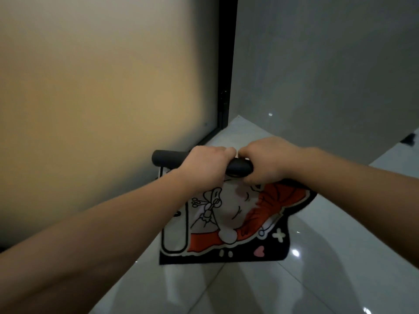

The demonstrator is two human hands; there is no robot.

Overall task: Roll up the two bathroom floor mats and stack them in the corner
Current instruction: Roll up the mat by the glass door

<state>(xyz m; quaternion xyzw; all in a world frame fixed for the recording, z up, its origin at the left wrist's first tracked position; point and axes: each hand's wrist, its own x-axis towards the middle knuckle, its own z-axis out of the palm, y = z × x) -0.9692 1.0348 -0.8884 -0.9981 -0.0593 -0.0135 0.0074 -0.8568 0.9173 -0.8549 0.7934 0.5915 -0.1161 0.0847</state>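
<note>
A cartoon-printed floor mat (pixel 229 225) in red, white and black lies on the glossy tiled floor. Its far edge is curled into a tight roll (pixel 166 157) that shows the mat's black underside. My left hand (pixel 204 165) grips the roll near its middle. Right beside it, my right hand (pixel 269 158) wraps around the roll's right end. The two hands nearly touch. The near part of the mat lies flat. I see only this one mat.
A frosted glass door (pixel 102 87) with a black frame (pixel 226 75) stands on the left. A grey wall (pixel 328 64) meets it at a corner beyond the mat. White floor tiles (pixel 294 286) stretch toward me. A dark patch (pixel 409 139) sits at the far right.
</note>
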